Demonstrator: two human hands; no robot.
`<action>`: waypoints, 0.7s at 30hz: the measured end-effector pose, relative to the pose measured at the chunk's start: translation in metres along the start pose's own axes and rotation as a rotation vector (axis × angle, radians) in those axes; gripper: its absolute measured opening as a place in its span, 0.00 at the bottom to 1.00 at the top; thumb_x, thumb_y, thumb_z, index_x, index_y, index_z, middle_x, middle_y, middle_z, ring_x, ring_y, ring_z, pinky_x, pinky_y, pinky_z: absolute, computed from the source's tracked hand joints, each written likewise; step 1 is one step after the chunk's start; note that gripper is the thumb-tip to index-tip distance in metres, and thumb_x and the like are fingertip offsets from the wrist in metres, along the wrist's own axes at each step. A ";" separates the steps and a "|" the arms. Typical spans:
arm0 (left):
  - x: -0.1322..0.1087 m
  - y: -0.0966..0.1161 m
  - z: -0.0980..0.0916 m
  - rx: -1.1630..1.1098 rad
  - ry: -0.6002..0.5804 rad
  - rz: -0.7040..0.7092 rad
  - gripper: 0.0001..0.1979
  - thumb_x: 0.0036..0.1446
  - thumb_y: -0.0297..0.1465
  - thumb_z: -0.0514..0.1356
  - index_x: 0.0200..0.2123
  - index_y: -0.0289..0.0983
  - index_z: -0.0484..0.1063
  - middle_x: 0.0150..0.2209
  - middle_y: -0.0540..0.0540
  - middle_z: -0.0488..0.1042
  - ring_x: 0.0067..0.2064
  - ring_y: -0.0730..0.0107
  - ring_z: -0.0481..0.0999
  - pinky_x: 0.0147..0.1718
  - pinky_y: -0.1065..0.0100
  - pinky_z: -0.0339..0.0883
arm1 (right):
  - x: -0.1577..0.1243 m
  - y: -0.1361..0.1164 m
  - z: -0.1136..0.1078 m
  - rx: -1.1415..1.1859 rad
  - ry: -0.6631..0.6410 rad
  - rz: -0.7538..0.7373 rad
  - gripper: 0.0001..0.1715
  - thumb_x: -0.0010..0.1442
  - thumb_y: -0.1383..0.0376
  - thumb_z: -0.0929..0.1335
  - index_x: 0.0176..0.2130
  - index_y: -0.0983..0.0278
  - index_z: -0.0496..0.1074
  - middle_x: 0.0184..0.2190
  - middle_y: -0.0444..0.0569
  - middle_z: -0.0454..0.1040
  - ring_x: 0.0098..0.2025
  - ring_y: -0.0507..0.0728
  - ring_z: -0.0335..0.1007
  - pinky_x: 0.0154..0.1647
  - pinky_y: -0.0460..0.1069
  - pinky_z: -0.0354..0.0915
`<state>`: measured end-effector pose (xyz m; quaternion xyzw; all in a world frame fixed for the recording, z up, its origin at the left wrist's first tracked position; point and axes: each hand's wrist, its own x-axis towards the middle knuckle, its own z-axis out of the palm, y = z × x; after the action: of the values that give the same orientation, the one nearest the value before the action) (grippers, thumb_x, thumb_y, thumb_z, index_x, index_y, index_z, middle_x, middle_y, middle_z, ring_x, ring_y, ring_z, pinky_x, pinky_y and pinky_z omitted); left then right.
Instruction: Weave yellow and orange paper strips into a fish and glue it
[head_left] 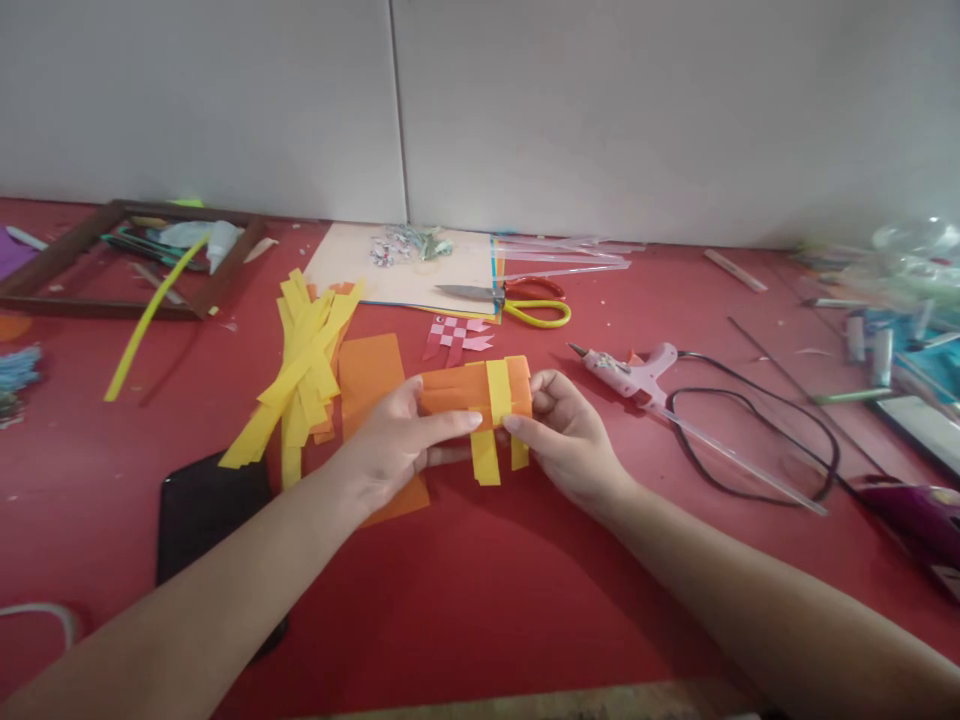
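My left hand (pixel 397 440) and my right hand (pixel 566 430) hold between them a folded orange paper piece (pixel 457 390) with two yellow strips (pixel 498 420) woven through it. Both hands pinch it, the left from the left side, the right at the right end, just above the red table (pixel 480 590). The strips' lower ends hang free below the orange paper. A pile of loose yellow paper strips (pixel 300 370) lies to the left of my left hand, over orange sheets (pixel 367 370).
Scissors with yellow and red handles (pixel 517 300) lie on a cream sheet (pixel 405 270) behind. A pink glue gun (pixel 634 370) with a black cord (pixel 750 440) is at right. A small pink woven piece (pixel 456 335), a dark phone (pixel 210 520) and a wooden frame (pixel 127 260) lie around.
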<state>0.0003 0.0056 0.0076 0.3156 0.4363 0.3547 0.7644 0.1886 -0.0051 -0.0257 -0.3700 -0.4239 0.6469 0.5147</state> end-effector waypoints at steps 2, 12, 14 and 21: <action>0.000 -0.003 0.001 0.010 0.012 0.018 0.26 0.46 0.30 0.73 0.48 0.36 0.71 0.48 0.41 0.79 0.46 0.59 0.80 0.44 0.61 0.76 | -0.001 0.000 0.002 -0.021 -0.014 -0.015 0.19 0.53 0.65 0.76 0.35 0.59 0.62 0.31 0.39 0.77 0.28 0.48 0.74 0.29 0.44 0.70; 0.000 -0.012 0.005 0.159 0.173 0.131 0.35 0.40 0.31 0.75 0.53 0.37 0.68 0.43 0.44 0.80 0.45 0.61 0.79 0.46 0.62 0.73 | -0.010 -0.001 0.007 -0.117 -0.046 -0.056 0.18 0.55 0.64 0.75 0.37 0.58 0.62 0.32 0.41 0.76 0.31 0.49 0.74 0.33 0.46 0.72; -0.001 -0.011 0.005 0.192 0.208 0.148 0.37 0.39 0.31 0.76 0.53 0.39 0.66 0.43 0.45 0.80 0.45 0.62 0.79 0.45 0.63 0.74 | -0.010 -0.001 0.006 -0.098 -0.019 -0.074 0.16 0.56 0.63 0.75 0.38 0.58 0.64 0.34 0.41 0.76 0.33 0.49 0.74 0.35 0.45 0.72; -0.001 -0.011 0.005 0.287 0.246 0.169 0.36 0.37 0.31 0.76 0.51 0.41 0.67 0.40 0.49 0.79 0.41 0.64 0.80 0.39 0.66 0.75 | -0.004 0.001 0.001 -0.071 0.149 -0.089 0.19 0.51 0.64 0.77 0.39 0.57 0.67 0.32 0.39 0.76 0.33 0.48 0.74 0.34 0.43 0.72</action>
<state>0.0070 -0.0022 0.0010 0.4109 0.5443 0.3876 0.6202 0.1881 -0.0097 -0.0257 -0.4157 -0.4232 0.5787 0.5597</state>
